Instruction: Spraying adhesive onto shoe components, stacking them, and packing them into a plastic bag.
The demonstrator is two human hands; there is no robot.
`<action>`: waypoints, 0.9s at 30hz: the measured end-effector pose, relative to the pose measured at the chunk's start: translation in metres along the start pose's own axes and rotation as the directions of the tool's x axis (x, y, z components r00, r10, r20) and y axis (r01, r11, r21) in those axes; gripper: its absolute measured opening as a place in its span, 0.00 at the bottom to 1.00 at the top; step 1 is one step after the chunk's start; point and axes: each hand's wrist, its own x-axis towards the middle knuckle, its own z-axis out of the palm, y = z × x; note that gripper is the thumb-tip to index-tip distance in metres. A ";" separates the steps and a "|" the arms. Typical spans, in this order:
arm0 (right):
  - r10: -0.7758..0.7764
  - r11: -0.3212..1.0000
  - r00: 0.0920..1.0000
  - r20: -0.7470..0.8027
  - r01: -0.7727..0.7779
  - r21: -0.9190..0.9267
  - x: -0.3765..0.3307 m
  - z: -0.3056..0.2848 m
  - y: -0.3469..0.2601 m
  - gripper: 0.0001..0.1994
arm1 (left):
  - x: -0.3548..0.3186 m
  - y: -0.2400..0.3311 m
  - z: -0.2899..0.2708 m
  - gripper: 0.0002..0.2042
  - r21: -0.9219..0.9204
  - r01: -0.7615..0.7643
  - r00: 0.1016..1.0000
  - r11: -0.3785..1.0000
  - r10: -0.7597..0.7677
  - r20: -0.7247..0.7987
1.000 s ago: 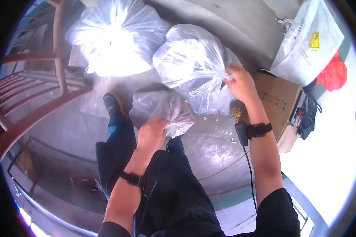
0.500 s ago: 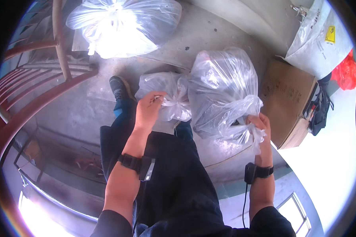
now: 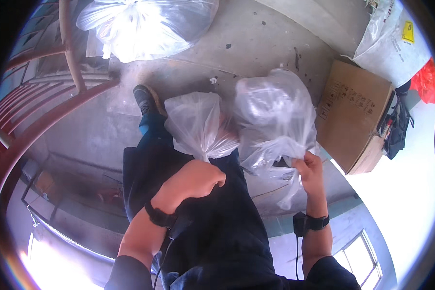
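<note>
Before me hang or rest two translucent plastic bags, side by side. My left hand [image 3: 191, 182] is closed in a fist around the gathered neck of the smaller plastic bag [image 3: 195, 118], whose film is drawn tight toward my lap. My right hand [image 3: 310, 169] pinches the bunched top of the larger plastic bag [image 3: 275, 108], and a loose tail of film dangles below the fingers. What lies inside either bag is too blurred to make out.
Another large, shiny plastic bag [image 3: 152, 26] sits at the far left, beside a reddish metal railing [image 3: 48, 121]. To the right stand a cardboard box [image 3: 355, 113], a white sack [image 3: 394, 48], a red plastic bag [image 3: 425, 84] and a black bag [image 3: 398, 128].
My left hand has come back toward my body and turned, drawing the smaller bag's neck with it. The right hand has shifted slightly left and nearer, still gripping the larger bag.
</note>
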 end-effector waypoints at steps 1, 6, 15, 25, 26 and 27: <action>-0.093 0.987 0.994 0.055 0.099 -0.126 0.001 0.015 -0.014 0.09 | -0.008 0.002 0.000 0.07 0.016 -0.012 0.998 1.000 0.013 -0.056; -0.362 0.726 0.893 0.269 0.451 -0.520 0.024 0.095 -0.059 0.09 | -0.025 -0.009 0.001 0.06 0.038 -0.013 0.982 0.999 0.020 -0.187; -0.189 0.593 0.688 0.701 0.649 -0.477 0.110 0.249 -0.074 0.14 | -0.015 -0.085 0.030 0.09 -0.492 0.205 0.484 0.846 -0.524 -0.701; -0.141 0.559 0.517 0.844 0.746 -0.363 0.142 0.261 -0.070 0.12 | -0.009 -0.111 0.042 0.08 -0.921 -0.134 0.534 0.366 -0.756 -0.378; -0.137 0.555 0.515 0.846 0.747 -0.366 0.144 0.263 -0.068 0.12 | -0.008 -0.112 0.040 0.08 -0.946 -0.162 0.518 0.280 -0.792 -0.323; -0.099 0.554 0.530 0.842 0.732 -0.396 0.147 0.265 -0.066 0.11 | -0.004 -0.113 0.037 0.09 -0.954 -0.201 0.498 0.223 -0.815 -0.296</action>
